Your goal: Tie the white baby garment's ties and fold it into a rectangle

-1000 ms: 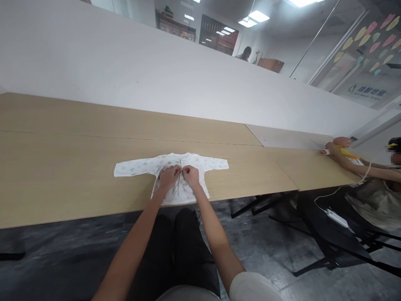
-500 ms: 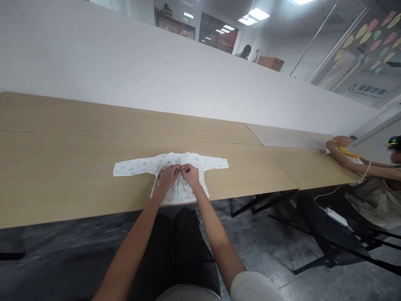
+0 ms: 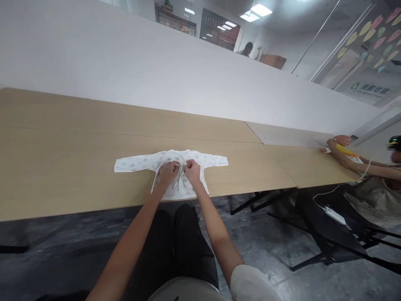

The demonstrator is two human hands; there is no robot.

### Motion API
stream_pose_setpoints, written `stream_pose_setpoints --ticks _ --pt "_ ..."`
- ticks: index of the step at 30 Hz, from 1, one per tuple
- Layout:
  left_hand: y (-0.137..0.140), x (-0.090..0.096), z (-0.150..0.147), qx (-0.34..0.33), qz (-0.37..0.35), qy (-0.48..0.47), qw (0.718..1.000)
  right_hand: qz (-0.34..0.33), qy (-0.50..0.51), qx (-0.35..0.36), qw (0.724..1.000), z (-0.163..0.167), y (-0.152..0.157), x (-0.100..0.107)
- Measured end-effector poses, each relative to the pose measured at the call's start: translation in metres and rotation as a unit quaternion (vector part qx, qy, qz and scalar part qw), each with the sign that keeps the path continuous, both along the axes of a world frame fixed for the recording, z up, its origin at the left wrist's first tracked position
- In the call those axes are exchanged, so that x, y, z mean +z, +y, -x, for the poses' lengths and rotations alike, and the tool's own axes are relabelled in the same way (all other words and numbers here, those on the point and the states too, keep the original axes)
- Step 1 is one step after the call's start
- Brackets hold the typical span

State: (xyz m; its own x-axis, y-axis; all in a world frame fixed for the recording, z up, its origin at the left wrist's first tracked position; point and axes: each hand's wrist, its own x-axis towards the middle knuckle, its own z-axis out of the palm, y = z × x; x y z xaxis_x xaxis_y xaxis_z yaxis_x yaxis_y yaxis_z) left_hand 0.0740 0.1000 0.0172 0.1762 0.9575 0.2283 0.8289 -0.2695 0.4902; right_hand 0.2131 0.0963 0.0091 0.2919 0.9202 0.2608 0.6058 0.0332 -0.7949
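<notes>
A small white baby shirt (image 3: 178,190) with a faint printed pattern lies spread on the table, sleeves stretched to both sides and its hem near the front edge. My left hand (image 3: 168,172) pinches the cloth just left of the front opening. On the other side of the opening, my right hand (image 3: 192,170) grips the shirt's front with fingers pressed together. A little lifted fabric shows between the two hands. Any fastener under the fingertips is too small to make out.
The long wooden table (image 3: 78,167) runs along a white wall (image 3: 125,62). At the right, a seated co-worker (image 3: 369,184) handles a doll (image 3: 342,140) with yellow cloth. A black chair (image 3: 322,221) holds a white power strip (image 3: 337,217) with a cable.
My hands have moved slightly apart, the right one shifting right. The cloth between them is pulled up a little at the front opening.
</notes>
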Motion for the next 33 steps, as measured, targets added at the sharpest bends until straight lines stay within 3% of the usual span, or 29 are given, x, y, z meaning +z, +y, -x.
stream_pose_setpoints --ticks 3,9,19,28,33 --pt "-0.01 0.004 0.006 -0.024 -0.021 0.024 0.999 -0.001 -0.031 0.003 1.0 -0.006 -0.01 0.009" --pt "-0.031 0.003 0.01 -0.065 0.015 0.064 0.996 0.068 -0.108 0.155 0.98 -0.008 -0.041 0.012" --pt "-0.033 -0.013 0.011 -0.07 0.014 -0.003 0.997 0.049 -0.134 0.099 0.985 0.004 -0.054 0.005" --pt "-0.036 -0.011 0.011 -0.069 0.017 0.009 0.997 0.058 -0.126 0.08 0.987 0.007 -0.053 0.003" --pt "-0.038 -0.009 0.014 -0.094 0.034 -0.058 0.993 0.06 -0.073 0.059 0.994 0.005 -0.054 0.0"
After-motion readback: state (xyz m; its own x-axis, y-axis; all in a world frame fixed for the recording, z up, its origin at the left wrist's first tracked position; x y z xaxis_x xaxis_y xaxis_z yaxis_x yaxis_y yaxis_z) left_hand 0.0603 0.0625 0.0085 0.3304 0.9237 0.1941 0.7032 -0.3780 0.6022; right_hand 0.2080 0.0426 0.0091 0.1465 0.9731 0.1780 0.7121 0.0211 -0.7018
